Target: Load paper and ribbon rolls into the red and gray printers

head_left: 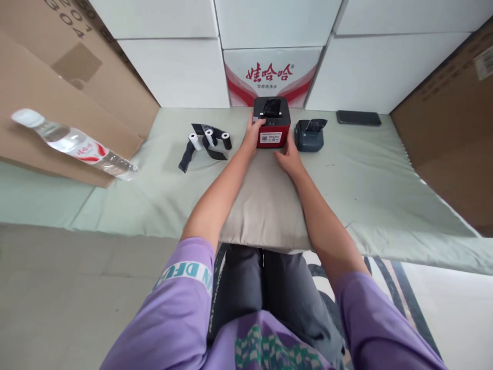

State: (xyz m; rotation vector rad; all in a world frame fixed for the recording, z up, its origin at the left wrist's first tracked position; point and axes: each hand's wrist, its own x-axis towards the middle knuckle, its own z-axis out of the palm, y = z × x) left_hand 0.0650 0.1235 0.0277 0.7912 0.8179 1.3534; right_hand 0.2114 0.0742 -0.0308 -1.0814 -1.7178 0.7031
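Red printer (pixel 271 122), left hand (pixel 254 134) gripping its side, right hand (pixel 288 155) touching front

Ahead of you at twelve o'clock white boxes (pixel 173 72) stack as a wall, brown cardboard (pixel 57 77) leans at ten and two, grey floor (pixel 57 288) lies at seven.

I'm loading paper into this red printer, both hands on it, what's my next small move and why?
Probably lift the lid of the red printer: the left hand rests on its top, the right hand steadies its base, and the paper rolls lie loose to the left.
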